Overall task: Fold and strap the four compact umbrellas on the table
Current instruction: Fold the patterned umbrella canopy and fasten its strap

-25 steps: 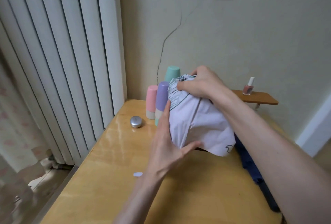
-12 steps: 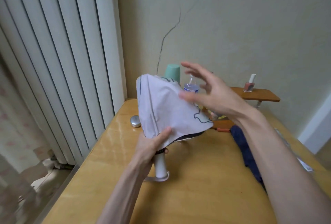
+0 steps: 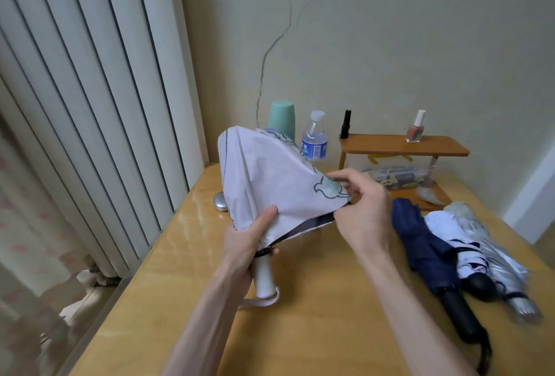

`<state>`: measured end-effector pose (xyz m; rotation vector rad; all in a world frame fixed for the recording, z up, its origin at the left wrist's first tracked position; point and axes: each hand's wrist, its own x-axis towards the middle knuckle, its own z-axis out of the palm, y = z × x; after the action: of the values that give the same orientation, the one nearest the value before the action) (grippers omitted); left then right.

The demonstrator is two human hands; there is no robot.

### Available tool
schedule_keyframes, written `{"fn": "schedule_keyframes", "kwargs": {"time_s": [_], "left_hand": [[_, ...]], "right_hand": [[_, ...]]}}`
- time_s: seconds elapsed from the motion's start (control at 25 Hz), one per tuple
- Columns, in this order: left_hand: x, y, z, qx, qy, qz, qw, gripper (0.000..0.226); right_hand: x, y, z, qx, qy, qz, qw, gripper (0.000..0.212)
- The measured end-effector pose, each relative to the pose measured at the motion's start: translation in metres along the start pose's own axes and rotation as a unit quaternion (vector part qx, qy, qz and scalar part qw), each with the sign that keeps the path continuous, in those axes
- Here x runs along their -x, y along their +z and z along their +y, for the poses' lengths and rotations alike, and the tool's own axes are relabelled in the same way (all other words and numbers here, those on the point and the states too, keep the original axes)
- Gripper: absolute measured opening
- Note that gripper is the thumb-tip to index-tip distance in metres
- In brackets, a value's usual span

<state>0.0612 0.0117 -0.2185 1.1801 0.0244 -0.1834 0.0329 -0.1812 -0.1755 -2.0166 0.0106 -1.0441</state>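
Note:
A pale lilac compact umbrella (image 3: 270,177) with a green bird print is held above the wooden table (image 3: 324,330), canopy loose and unfolded. My left hand (image 3: 246,243) grips it where the canopy meets the white handle (image 3: 264,278); a wrist loop hangs below. My right hand (image 3: 363,210) pinches the canopy's right edge near the print. On the table to the right lie a navy umbrella (image 3: 426,249) with a black handle, a white-and-navy umbrella (image 3: 459,249) and a silver umbrella (image 3: 492,249), all loose.
At the back stand a mint cup (image 3: 282,117), a water bottle (image 3: 314,138) and a small wooden shelf (image 3: 402,145) with two nail polish bottles. A silver round case (image 3: 220,203) lies near the table's left edge. White vertical blinds hang left.
My left hand has taken hold at the handle and tilted the lilac umbrella upright. My right hand let go of its top, opened, and now pinches the canopy's right edge.

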Motion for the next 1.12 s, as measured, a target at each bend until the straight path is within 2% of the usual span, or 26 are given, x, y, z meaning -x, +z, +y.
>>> {"fn": "schedule_keyframes", "kwargs": {"time_s": [0.08, 0.16, 0.2, 0.28, 0.36, 0.4, 0.48, 0.6, 0.68, 0.76, 0.84, 0.96, 1.12], "left_hand": [[-0.003, -0.008, -0.001, -0.002, 0.005, 0.016, 1.0, 0.052], [-0.005, -0.012, -0.001, -0.014, 0.014, 0.028, 0.999, 0.054], [-0.006, -0.012, -0.001, -0.023, 0.02, 0.035, 0.999, 0.057], [-0.007, -0.011, -0.003, -0.043, 0.029, 0.052, 0.997, 0.061], [-0.008, -0.012, -0.002, -0.061, 0.041, 0.073, 0.995, 0.064], [-0.009, -0.013, -0.002, -0.068, 0.049, 0.083, 0.993, 0.066], [-0.012, -0.018, -0.001, -0.081, 0.068, 0.095, 0.99, 0.066], [-0.015, -0.022, -0.003, -0.097, 0.095, 0.097, 0.986, 0.085], [-0.016, -0.024, -0.004, -0.088, 0.105, 0.1, 0.985, 0.097], [-0.016, -0.023, -0.004, -0.074, 0.101, 0.104, 0.987, 0.099], [-0.014, -0.019, -0.003, -0.071, 0.096, 0.109, 0.987, 0.088], [-0.015, -0.021, -0.004, -0.076, 0.086, 0.107, 0.988, 0.073], [-0.017, -0.027, -0.001, -0.084, 0.107, 0.106, 0.985, 0.071]], "right_hand": [[0.003, -0.012, 0.008, 0.081, -0.065, 0.113, 0.988, 0.04], [0.005, -0.02, 0.012, 0.117, -0.118, 0.139, 0.976, 0.031], [0.006, -0.02, 0.013, 0.099, -0.109, 0.109, 0.983, 0.028], [0.004, -0.019, 0.01, 0.006, -0.039, -0.003, 0.999, 0.031], [0.003, -0.02, 0.011, -0.063, 0.026, -0.085, 0.994, 0.047], [0.003, -0.02, 0.011, -0.054, 0.022, -0.108, 0.992, 0.055], [0.007, -0.02, 0.01, 0.042, -0.054, -0.12, 0.99, 0.062], [0.015, -0.012, 0.007, 0.195, -0.186, 0.007, 0.963, 0.046], [0.019, -0.01, 0.007, 0.187, -0.247, 0.11, 0.944, 0.025], [0.025, -0.009, 0.009, 0.173, -0.284, 0.172, 0.927, 0.018], [0.028, -0.006, 0.008, 0.161, -0.288, 0.175, 0.928, 0.017], [0.018, -0.004, 0.009, 0.137, -0.2, 0.114, 0.964, 0.031], [0.016, -0.01, 0.013, 0.133, -0.191, 0.101, 0.967, 0.009]]}}
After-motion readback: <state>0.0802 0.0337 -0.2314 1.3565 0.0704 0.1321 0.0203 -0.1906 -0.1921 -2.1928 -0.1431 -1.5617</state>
